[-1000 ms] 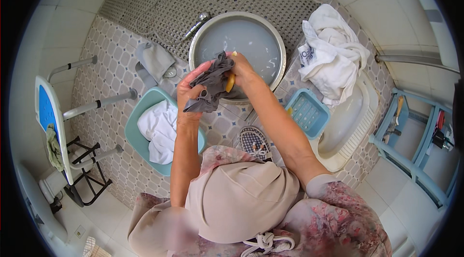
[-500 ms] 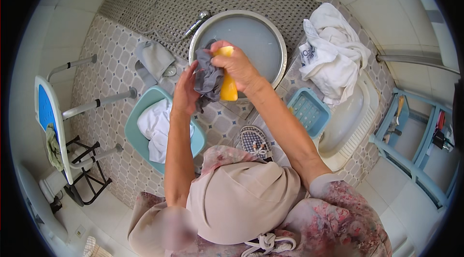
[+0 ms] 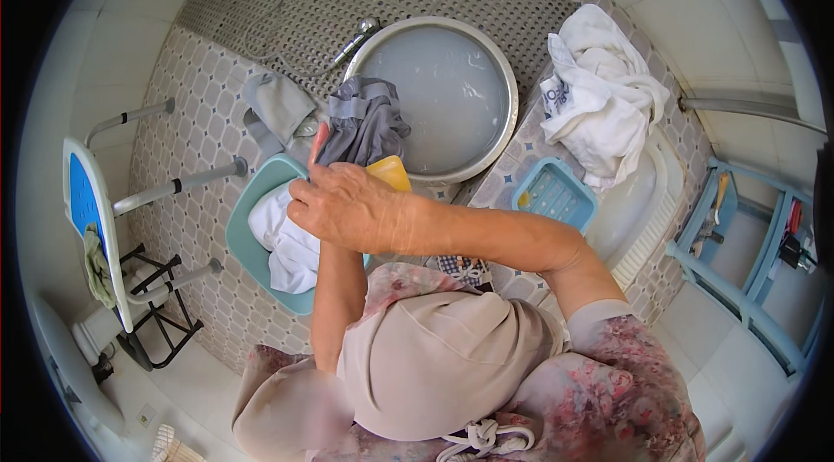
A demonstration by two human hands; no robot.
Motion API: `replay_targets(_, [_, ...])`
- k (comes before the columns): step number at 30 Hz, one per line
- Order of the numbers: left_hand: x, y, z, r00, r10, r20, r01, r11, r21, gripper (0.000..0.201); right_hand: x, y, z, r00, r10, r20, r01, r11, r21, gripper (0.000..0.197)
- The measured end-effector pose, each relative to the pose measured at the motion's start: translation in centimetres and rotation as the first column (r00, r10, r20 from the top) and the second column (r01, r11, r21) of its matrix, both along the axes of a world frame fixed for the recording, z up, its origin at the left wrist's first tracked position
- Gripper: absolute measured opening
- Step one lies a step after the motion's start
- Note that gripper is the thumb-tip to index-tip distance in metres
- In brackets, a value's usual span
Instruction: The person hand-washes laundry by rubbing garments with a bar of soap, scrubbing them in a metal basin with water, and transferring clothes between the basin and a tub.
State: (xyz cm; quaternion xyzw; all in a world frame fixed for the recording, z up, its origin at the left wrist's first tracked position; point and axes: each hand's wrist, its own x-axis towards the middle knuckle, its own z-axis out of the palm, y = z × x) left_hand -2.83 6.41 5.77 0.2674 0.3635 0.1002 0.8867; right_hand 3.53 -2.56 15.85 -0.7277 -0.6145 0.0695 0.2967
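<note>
My right hand (image 3: pixel 347 206) reaches across to the left, over my left wrist, its fingers curled. A yellow soap bar (image 3: pixel 389 173) sticks out from under its far side and appears to be held in the palm, which is hidden. My left hand (image 3: pixel 320 142) lies mostly out of sight beneath it; only a finger shows, pointing away from me beside a grey cloth (image 3: pixel 369 121). Whether the hidden fingers hold that cloth I cannot see. The cloth hangs at the left rim of a round metal basin (image 3: pixel 511 127) of cloudy water.
A teal tub (image 3: pixel 239 219) with white cloth (image 3: pixel 282 240) stands at left. Behind it lies a grey-green cloth (image 3: pixel 280 104). White laundry (image 3: pixel 604 97) is heaped at right above a squat toilet (image 3: pixel 621 240). A blue basket (image 3: pixel 556 197), shower head (image 3: pixel 367 26) and blue-seated chair (image 3: pixel 85 201) surround me.
My right hand, with the soap, has swung left and toward me from the basin, over my left wrist. The grey cloth has dropped from between my hands to the basin's left rim, spread wider.
</note>
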Motion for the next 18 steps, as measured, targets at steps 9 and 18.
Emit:
replay_targets(9, [5.3,-0.7,-0.9,0.977,0.088,0.194,-0.065,0.990,-0.123,0.035,4.2,2.4,-8.1,0.975,-0.165,-0.149,0.186,0.973,0.137,0.023])
replay_targets(18, [2.8,1.0,-2.7,0.872,0.081,0.482,0.070,0.955,-0.288,0.048,1.5,1.0,-8.8,0.846,-0.513,-0.147,0.530,0.841,0.114,0.027])
